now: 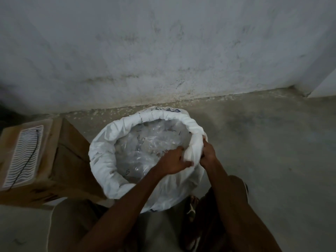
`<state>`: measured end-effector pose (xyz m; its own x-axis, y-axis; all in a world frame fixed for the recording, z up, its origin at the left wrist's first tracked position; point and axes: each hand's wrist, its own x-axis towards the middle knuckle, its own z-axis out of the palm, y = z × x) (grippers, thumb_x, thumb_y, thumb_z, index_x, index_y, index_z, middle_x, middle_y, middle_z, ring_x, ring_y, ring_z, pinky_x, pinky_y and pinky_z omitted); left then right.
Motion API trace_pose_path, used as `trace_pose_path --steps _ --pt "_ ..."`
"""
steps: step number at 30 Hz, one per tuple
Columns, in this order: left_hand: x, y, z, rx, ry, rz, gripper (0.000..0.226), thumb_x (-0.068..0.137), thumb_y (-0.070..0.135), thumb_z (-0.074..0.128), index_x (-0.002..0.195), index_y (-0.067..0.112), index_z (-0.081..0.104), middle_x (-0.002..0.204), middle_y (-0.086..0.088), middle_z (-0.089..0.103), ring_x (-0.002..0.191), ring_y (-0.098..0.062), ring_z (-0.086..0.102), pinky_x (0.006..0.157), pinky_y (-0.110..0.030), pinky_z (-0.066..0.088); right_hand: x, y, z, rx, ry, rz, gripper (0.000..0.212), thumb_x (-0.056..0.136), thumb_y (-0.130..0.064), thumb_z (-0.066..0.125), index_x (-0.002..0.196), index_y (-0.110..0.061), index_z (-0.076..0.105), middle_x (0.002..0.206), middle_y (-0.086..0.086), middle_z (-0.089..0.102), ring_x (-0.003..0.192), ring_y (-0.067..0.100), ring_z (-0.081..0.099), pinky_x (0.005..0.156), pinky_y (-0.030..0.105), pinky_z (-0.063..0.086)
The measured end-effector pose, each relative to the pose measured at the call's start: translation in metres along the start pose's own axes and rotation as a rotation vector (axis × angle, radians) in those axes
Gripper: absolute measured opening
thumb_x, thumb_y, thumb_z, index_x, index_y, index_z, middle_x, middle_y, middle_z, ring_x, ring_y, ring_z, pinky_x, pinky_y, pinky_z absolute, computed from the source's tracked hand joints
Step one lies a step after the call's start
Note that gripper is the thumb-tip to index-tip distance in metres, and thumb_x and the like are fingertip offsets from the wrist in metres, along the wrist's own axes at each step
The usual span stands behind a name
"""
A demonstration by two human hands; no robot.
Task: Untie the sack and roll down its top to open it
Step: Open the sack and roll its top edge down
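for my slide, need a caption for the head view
Both hands, left hand and right hand, grip the white sack's rolled rim.

Both forearms are seen bare, with no sleeves reaching into view. No rings, watch or bands can be made out on the left hand (pixel 171 160) or the right hand (pixel 209 153). A sandal (pixel 190 208) with a pale strap is worn on one foot. Dark clothing is seen at the legs; its detail is lost in dim light.
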<state>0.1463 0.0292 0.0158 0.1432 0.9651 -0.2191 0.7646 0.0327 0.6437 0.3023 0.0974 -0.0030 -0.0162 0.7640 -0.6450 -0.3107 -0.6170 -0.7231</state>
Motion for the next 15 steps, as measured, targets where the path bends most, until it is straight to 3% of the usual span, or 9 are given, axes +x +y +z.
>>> trace_pose_path --steps 3,5,8,9,12,15 --pt "-0.007 -0.003 0.006 -0.05 0.089 -0.002 0.064 0.067 0.058 0.072 0.105 0.008 0.062 0.094 -0.006 0.07 0.08 -0.02 0.065 0.073 -0.039 0.054 -0.022 0.012 0.0 0.084 -0.015 -0.082 0.09 0.077 -0.071 0.066 0.138 -0.006 0.052 0.134 0.013 0.06 0.12 0.034 0.059 0.101 0.047 0.049" --pt "-0.009 0.002 0.009 -0.067 0.143 -0.01 0.053 0.071 0.049 0.079 0.101 0.009 0.062 0.092 -0.005 0.069 0.079 -0.019 0.065 0.07 -0.035 0.053 -0.035 0.025 0.0 -0.027 0.093 -0.141 0.084 0.081 -0.065 0.065 0.141 -0.009 0.049 0.137 0.012 0.057 0.118 0.03 0.057 0.103 0.049 0.047" --pt "-0.015 0.01 0.022 -0.123 0.204 0.044 0.042 0.076 0.036 0.079 0.1 0.01 0.057 0.09 -0.005 0.069 0.078 -0.019 0.066 0.066 -0.032 0.05 -0.055 0.048 -0.007 -0.295 0.215 -0.125 0.11 0.064 -0.081 0.068 0.144 -0.01 0.044 0.138 0.013 0.053 0.121 0.033 0.055 0.104 0.053 0.046" --pt "-0.018 0.011 0.027 -0.124 0.205 0.073 0.041 0.077 0.037 0.077 0.101 0.009 0.057 0.09 -0.005 0.068 0.077 -0.019 0.065 0.066 -0.033 0.051 -0.054 0.057 -0.013 -0.287 0.215 -0.111 0.11 0.063 -0.08 0.069 0.143 -0.008 0.045 0.137 0.014 0.054 0.121 0.034 0.056 0.104 0.052 0.047" --pt "-0.029 0.006 0.036 -0.137 0.167 0.132 0.041 0.081 0.038 0.075 0.106 0.01 0.059 0.092 -0.003 0.068 0.076 -0.014 0.063 0.07 -0.031 0.052 -0.055 0.066 -0.03 -0.28 0.205 -0.147 0.079 0.08 -0.057 0.073 0.131 0.001 0.056 0.129 0.017 0.062 0.114 0.035 0.061 0.103 0.051 0.049" --pt "-0.047 -0.004 0.028 -0.166 0.144 0.142 0.061 0.077 0.042 0.08 0.129 0.017 0.057 0.116 -0.001 0.066 0.094 -0.01 0.062 0.083 -0.024 0.05 -0.048 0.066 -0.041 -0.165 0.159 -0.13 0.069 0.083 -0.046 0.074 0.129 0.002 0.058 0.124 0.02 0.064 0.109 0.037 0.063 0.098 0.051 0.052"
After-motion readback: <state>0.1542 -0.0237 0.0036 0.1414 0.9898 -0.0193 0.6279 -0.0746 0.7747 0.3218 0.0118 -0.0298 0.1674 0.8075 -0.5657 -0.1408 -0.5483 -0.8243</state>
